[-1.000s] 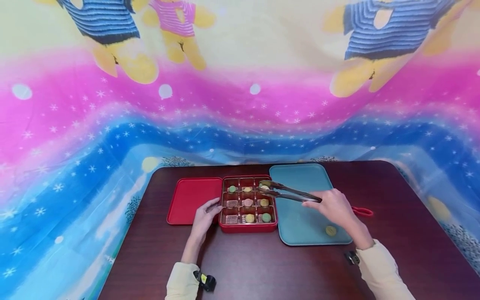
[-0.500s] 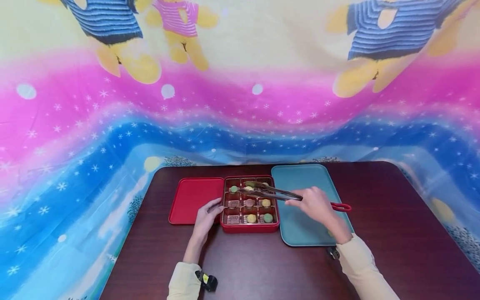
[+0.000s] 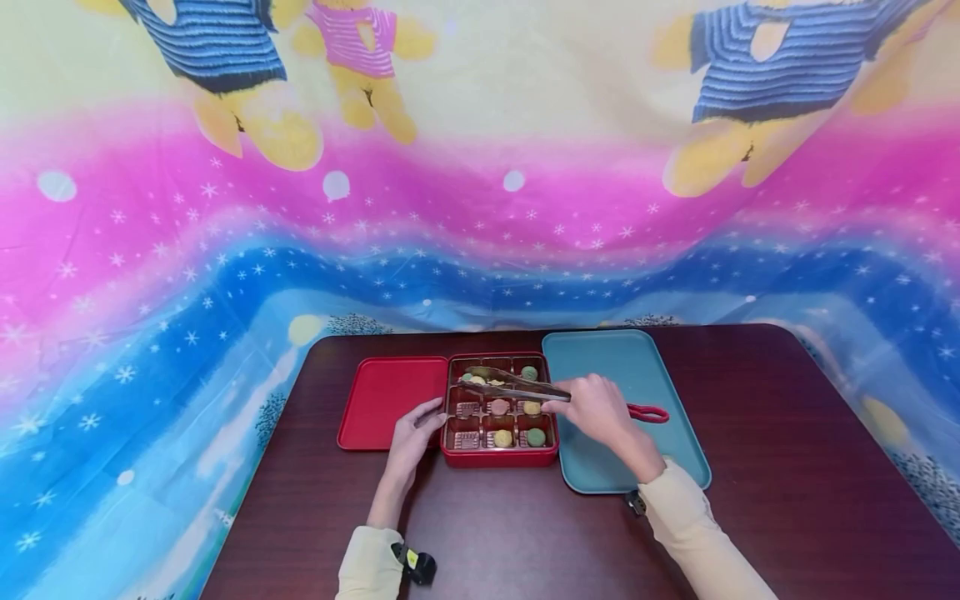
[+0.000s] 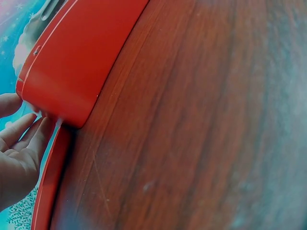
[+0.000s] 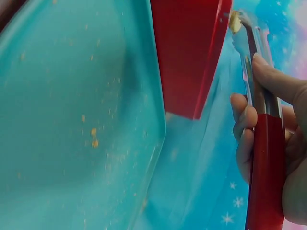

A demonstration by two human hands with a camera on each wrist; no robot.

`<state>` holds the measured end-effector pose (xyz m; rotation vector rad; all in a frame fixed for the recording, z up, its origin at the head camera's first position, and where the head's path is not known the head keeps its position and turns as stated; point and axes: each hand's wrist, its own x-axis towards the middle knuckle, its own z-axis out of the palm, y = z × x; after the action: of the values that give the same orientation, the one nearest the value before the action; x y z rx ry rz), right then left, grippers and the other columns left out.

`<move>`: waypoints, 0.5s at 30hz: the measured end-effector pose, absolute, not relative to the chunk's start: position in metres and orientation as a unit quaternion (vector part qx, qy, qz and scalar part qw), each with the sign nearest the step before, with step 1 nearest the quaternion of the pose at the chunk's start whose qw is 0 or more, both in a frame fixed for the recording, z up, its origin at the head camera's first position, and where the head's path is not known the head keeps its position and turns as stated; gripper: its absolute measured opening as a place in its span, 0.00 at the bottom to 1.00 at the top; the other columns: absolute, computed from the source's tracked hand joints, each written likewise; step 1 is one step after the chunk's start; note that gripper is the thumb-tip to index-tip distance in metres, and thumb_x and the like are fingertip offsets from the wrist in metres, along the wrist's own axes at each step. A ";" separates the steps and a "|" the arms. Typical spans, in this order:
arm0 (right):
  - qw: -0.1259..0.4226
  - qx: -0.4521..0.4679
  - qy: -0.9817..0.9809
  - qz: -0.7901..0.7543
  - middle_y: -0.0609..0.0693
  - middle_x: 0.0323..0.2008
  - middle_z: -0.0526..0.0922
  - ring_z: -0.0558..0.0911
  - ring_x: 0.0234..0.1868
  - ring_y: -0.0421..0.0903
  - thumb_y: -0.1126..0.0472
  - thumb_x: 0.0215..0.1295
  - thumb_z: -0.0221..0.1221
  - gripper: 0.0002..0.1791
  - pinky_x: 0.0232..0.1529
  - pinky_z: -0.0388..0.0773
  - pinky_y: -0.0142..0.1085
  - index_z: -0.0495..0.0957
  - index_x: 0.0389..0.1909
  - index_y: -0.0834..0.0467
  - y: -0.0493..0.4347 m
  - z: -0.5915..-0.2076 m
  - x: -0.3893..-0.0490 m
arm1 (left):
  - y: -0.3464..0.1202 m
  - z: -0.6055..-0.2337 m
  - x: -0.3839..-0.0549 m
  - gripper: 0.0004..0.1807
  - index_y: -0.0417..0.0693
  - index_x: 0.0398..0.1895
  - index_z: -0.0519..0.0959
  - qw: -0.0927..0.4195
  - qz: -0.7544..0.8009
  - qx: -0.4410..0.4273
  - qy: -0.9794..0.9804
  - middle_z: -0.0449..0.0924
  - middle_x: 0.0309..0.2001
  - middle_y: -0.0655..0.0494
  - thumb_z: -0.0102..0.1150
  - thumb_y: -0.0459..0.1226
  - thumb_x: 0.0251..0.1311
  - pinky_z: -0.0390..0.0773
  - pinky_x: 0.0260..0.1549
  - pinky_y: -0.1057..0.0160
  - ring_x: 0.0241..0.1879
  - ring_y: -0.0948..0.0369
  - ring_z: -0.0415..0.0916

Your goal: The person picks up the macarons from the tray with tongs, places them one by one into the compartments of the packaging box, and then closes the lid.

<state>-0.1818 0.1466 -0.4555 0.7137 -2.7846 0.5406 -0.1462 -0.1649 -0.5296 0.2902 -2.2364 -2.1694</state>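
My right hand (image 3: 598, 410) grips red-handled metal tongs (image 5: 269, 158) over the box. Their tips reach the back-left compartment, with a pale yellow cookie (image 5: 235, 22) between them in the right wrist view. The red box (image 3: 501, 458) has a divided insert. Inside lie a green cookie (image 3: 528, 372) at back right, a pink cookie (image 3: 498, 407) mid-box, and yellow and green cookies in front. Another green cookie at back left is partly hidden by the tongs. My left hand (image 3: 411, 433) touches the box's left side with fairly straight fingers.
A red lid (image 3: 393, 400) lies left of the box, beside my left hand. To the right, a blue-green tray (image 3: 600, 467) lies close to the box, with crumbs (image 5: 94, 136) on it. The dark wooden table (image 3: 495, 533) extends in front.
My right hand has moved left with the tongs, their tips going from the back-right to the back-left compartment. The cookie on the tray is now hidden by my forearm. My left hand stays put.
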 end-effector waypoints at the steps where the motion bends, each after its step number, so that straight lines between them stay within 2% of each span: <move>1: 0.106 0.243 -0.947 0.181 0.43 0.12 0.67 0.58 0.15 0.38 0.48 0.58 0.75 0.19 0.16 0.56 0.34 0.91 0.42 0.59 0.144 -0.456 -0.181 | -0.165 -0.530 -0.147 0.23 0.33 0.66 0.77 0.008 -0.694 0.093 -0.714 0.80 0.61 0.37 0.61 0.32 0.70 0.77 0.50 0.71 0.59 0.54 0.79; 10: 0.061 0.241 -0.949 0.193 0.41 0.09 0.63 0.56 0.12 0.37 0.46 0.60 0.73 0.27 0.16 0.53 0.32 0.89 0.50 0.64 0.136 -0.460 -0.179 | -0.163 -0.530 -0.146 0.22 0.32 0.64 0.78 0.014 -0.698 0.093 -0.710 0.81 0.59 0.37 0.62 0.30 0.68 0.77 0.49 0.72 0.58 0.55 0.80; 15: 0.058 0.225 -0.947 0.220 0.42 0.14 0.65 0.62 0.15 0.38 0.45 0.61 0.73 0.24 0.19 0.60 0.34 0.85 0.44 0.62 0.146 -0.461 -0.181 | -0.165 -0.531 -0.147 0.22 0.32 0.65 0.78 0.014 -0.697 0.089 -0.711 0.80 0.61 0.36 0.61 0.31 0.69 0.76 0.50 0.72 0.60 0.51 0.78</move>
<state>-0.1815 0.1465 -0.4610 0.6809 -2.8703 0.6678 -0.1469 -0.1650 -0.5310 0.2763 -2.2150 -2.1704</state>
